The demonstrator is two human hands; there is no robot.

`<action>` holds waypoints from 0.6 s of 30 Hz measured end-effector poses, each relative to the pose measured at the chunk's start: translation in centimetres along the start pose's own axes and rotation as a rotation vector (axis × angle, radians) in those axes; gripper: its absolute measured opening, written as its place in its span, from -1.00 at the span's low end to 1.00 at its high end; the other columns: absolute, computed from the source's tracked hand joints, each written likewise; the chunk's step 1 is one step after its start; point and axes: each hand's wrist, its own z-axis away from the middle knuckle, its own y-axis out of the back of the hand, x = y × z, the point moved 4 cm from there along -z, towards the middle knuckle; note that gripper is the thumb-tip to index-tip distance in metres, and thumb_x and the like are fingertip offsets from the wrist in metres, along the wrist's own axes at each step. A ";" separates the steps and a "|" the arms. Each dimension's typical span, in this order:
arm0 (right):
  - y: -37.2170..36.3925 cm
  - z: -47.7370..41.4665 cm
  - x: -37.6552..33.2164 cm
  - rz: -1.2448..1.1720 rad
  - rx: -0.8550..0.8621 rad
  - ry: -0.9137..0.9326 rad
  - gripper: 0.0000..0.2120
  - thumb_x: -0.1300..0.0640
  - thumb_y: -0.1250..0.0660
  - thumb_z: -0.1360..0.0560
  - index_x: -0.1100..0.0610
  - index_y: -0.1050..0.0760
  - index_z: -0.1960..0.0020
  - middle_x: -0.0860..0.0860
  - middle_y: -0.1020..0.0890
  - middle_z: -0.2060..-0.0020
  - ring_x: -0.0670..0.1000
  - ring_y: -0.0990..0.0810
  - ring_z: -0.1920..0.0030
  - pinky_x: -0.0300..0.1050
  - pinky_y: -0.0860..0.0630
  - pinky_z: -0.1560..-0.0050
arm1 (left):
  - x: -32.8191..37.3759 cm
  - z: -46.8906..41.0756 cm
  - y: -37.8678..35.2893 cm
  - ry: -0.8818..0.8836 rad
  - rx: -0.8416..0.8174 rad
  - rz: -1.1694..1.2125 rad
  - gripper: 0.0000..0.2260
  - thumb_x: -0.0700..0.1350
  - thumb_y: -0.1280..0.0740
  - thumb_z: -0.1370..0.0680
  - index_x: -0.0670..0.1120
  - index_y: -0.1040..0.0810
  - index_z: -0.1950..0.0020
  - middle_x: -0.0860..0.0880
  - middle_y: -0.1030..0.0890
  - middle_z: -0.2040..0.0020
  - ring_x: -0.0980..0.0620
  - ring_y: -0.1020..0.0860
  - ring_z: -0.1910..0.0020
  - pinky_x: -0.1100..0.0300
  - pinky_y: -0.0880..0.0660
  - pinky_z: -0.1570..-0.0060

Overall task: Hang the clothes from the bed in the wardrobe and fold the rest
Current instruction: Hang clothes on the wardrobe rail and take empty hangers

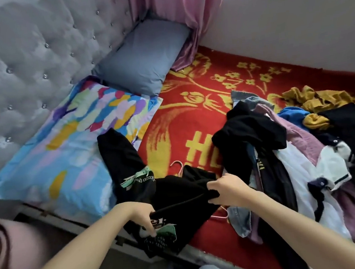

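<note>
- I see only the hook and a sliver of the bar of the pink hanger [178, 166]; the black T-shirt [177, 190] covers the rest.
- The shirt's green print is too crumpled for me to read.
- The right hand [227, 191] has its fingertips tucked out of sight in a fold.
- The clothes pile [304, 154] runs off the right edge, its lower garments buried.
- A blurred pink rounded thing [7, 244] is cut by the left edge; I cannot tell what it is.

No text was readable: partial yellow characters on the red blanket [182, 123], blurred print on the black T-shirt [178, 195] at 6 o'clock.
</note>
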 end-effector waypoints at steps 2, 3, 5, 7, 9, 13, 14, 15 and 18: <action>-0.7 0.8 0.5 0.108 -0.003 0.072 -0.68 -0.12 -0.26 -0.51 0.10 -0.43 -0.10 0.03 -0.62 0.11 0.06 -0.55 0.01 -0.12 -0.22 0.07 | 0.2 -0.6 -0.3 0.041 -0.024 -0.026 -0.45 0.24 -0.42 -0.30 -0.11 -0.55 -0.13 0.00 -0.54 -0.01 0.01 -0.52 -0.02 0.16 -0.45 0.04; -1.0 1.3 1.0 0.152 -0.013 0.093 -0.66 -0.13 -0.24 -0.52 0.09 -0.41 -0.13 0.02 -0.62 0.06 0.05 -0.53 -0.04 -0.11 -0.23 0.04 | 0.2 -0.7 -0.2 0.056 0.001 -0.070 -0.35 0.32 -0.38 -0.26 -0.08 -0.52 -0.19 -0.01 -0.52 -0.08 0.01 -0.49 -0.04 0.17 -0.45 0.03; -1.6 2.4 2.4 0.237 -0.054 0.093 -0.64 -0.12 -0.20 -0.54 0.08 -0.38 -0.21 0.00 -0.60 -0.02 0.05 -0.49 -0.11 -0.09 -0.26 -0.01 | -0.3 -0.3 0.6 0.056 0.151 -0.280 -0.27 0.43 -0.25 -0.29 -0.02 -0.44 -0.30 -0.01 -0.43 -0.21 -0.03 -0.37 -0.19 0.09 -0.38 -0.13; -2.4 3.5 3.7 0.307 -0.124 0.060 -0.65 -0.08 -0.18 -0.56 0.07 -0.35 -0.27 0.01 -0.56 -0.08 0.07 -0.45 -0.15 -0.09 -0.30 -0.04 | -1.0 0.4 1.8 0.005 0.355 -0.382 -0.34 0.41 -0.19 -0.40 0.03 -0.40 -0.35 0.01 -0.40 -0.27 -0.05 -0.30 -0.29 0.07 -0.26 -0.27; -3.2 4.1 4.5 0.346 -0.185 0.018 -0.68 -0.03 -0.17 -0.57 0.09 -0.36 -0.26 0.01 -0.56 -0.10 0.07 -0.43 -0.15 -0.09 -0.32 -0.01 | -1.3 1.8 3.4 -0.030 0.515 -0.505 -0.43 0.38 -0.16 -0.45 0.09 -0.43 -0.32 0.00 -0.42 -0.26 -0.04 -0.30 -0.28 0.14 -0.18 -0.28; -2.9 3.5 5.4 0.380 -0.235 -0.028 -0.78 0.03 -0.15 -0.56 0.11 -0.43 -0.13 -0.01 -0.61 -0.04 0.07 -0.40 -0.14 -0.10 -0.32 0.08 | 0.7 6.7 7.4 -0.202 0.784 -0.797 -0.68 0.23 -0.36 -0.43 0.00 -0.62 0.06 0.15 -0.63 -0.01 0.02 -0.47 -0.17 0.07 -0.29 -0.13; -2.0 3.2 5.8 0.385 -0.219 -0.040 -0.78 0.02 -0.16 -0.56 0.10 -0.43 -0.13 -0.02 -0.61 -0.03 0.07 -0.40 -0.14 -0.10 -0.32 0.10 | 1.2 8.6 8.6 -0.268 0.881 -0.826 -0.73 0.14 -0.51 -0.33 -0.04 -0.63 0.22 0.13 -0.67 0.12 -0.01 -0.57 -0.02 0.04 -0.42 0.00; -0.7 2.9 6.2 0.384 -0.171 -0.059 -0.78 0.01 -0.17 -0.56 0.08 -0.43 -0.13 -0.04 -0.59 -0.03 0.06 -0.41 -0.14 -0.11 -0.32 0.13 | 1.3 10.7 10.0 -0.292 0.991 -0.836 -0.72 0.07 -0.59 -0.24 -0.09 -0.61 0.35 0.07 -0.67 0.23 -0.04 -0.62 0.13 0.04 -0.49 0.16; 6.5 2.0 7.3 0.380 0.248 -0.076 -0.86 0.12 -0.35 -0.46 0.14 -0.48 0.02 0.02 -0.58 0.14 0.10 -0.54 0.07 -0.10 -0.48 0.29 | 1.7 16.7 14.3 -0.165 1.278 -0.777 -0.64 0.10 -0.37 -0.37 -0.17 -0.54 0.44 -0.13 -0.58 0.45 -0.12 -0.57 0.46 0.06 -0.49 0.45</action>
